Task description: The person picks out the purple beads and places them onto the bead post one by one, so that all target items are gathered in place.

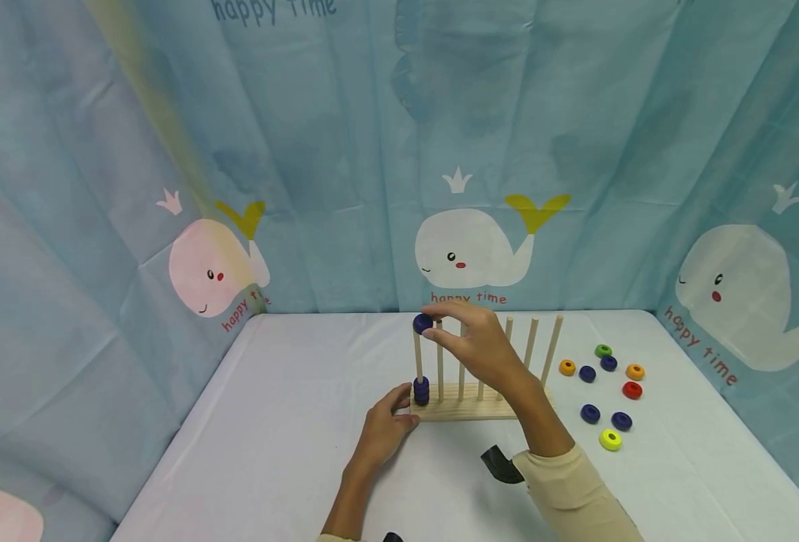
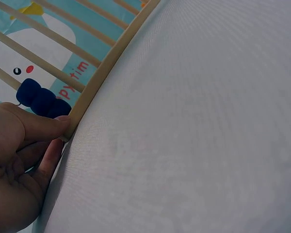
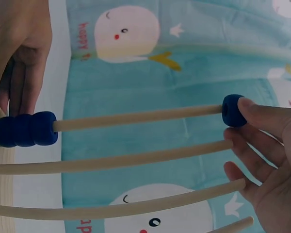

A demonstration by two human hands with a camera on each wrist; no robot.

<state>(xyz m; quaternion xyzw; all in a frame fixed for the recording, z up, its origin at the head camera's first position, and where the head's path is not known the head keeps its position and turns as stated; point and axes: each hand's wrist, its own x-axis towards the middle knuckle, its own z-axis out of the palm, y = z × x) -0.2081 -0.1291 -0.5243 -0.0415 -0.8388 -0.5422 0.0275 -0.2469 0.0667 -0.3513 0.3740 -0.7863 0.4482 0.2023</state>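
First, a blue curtain (image 1: pixel 325 150) with printed whales runs from 9 o'clock over 12 o'clock to 3 o'clock around a white table (image 1: pixel 271 467). The left hand (image 1: pixel 382 429) pinches the 9 o'clock end of the base (image 1: pixel 467 410) of a wooden rack, thumb and fingers narrow on the wood. The rack stands upright on the table.

Next to this hand, three blue rings (image 1: pixel 421 391) sit around the leftmost rod (image 1: pixel 418 357), touching one another at its foot. At 12 o'clock from them, a fourth blue ring (image 1: pixel 423 324) is at the tip of the same rod; whether the tip is inside its hole cannot be told. The right hand (image 1: pixel 470 339), between 1 and 2 o'clock from the left hand, holds this ring between thumb and finger. Its other fingers are near the tips of the second rod (image 1: pixel 440 361) and the third rod (image 1: pixel 463 373); contact cannot be told. A beige sleeve (image 1: pixel 575 489) covers the right forearm at 5 o'clock.

At 3 o'clock from the rack, loose rings lie on the table. Within this group, one orange ring (image 1: pixel 566 370) is at 10 o'clock, a green ring (image 1: pixel 603 351) at 12, a yellow ring (image 1: pixel 609 444) at 6, another orange ring (image 1: pixel 635 373) at 2 and a red ring (image 1: pixel 633 391) at 3. Four more blue rings (image 1: pixel 590 413) lie between them.
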